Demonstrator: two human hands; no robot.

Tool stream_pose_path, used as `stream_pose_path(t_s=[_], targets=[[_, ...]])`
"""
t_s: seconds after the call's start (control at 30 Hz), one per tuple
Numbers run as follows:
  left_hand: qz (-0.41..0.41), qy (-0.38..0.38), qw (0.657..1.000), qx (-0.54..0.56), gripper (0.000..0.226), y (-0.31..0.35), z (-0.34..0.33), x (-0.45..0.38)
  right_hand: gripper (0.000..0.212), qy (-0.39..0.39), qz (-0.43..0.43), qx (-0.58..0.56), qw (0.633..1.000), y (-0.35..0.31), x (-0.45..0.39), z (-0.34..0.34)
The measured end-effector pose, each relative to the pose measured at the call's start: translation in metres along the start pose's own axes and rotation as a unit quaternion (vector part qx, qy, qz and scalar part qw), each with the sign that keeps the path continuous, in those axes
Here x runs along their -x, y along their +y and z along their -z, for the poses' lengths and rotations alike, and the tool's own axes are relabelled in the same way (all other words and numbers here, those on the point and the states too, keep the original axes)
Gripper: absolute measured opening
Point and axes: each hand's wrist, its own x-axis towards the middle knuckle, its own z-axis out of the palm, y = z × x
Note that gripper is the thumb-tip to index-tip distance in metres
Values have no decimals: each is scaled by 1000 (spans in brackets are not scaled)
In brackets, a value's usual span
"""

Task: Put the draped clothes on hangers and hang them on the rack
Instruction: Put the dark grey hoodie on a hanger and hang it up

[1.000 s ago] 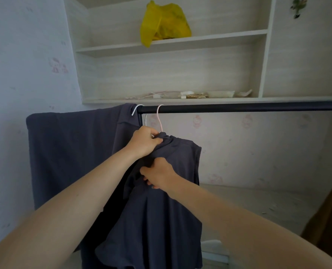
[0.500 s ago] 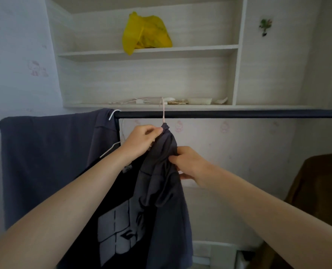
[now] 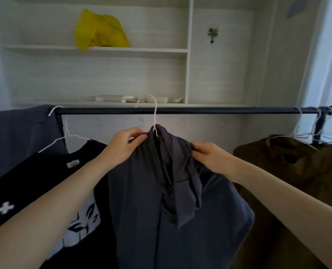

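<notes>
- Gripping the grey shirt (image 3: 161, 200) with our left hand (image 3: 125, 147) at the collar, right hand (image 3: 209, 155) pinching its shoulder.
- Pink hanger (image 3: 155, 115) hook sits at 12 o'clock, by the rack bar (image 3: 219, 110).

Grey shirt (image 3: 161, 191), black white-printed tee (image 3: 50, 181), olive garment (image 3: 289, 167), yellow bag (image 3: 101, 32).

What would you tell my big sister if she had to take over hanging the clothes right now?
Left hand: pinches the grey shirt at its collar, beside the pink hanger.
Right hand: holds a grip on the bunched cloth at the shirt's right shoulder.
The hanger's hook sits at the black rail; whether it bears weight is unclear.
Done: the black printed shirt hangs at the left, the brown garment at the right.
Left: straighten the grey shirt and let go, then hang the grey cloth draped over the rail's left end.
</notes>
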Motion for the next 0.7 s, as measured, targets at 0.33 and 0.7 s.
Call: stream_pose_path(t_s=[0.33,0.7], targets=[[36,100,992,66,15,52,-79,8,37,227,-7,155,961,51,56,46],[31,140,986,83,13,81,-88,7,105,-16,-405,-224,886,77,82,26]])
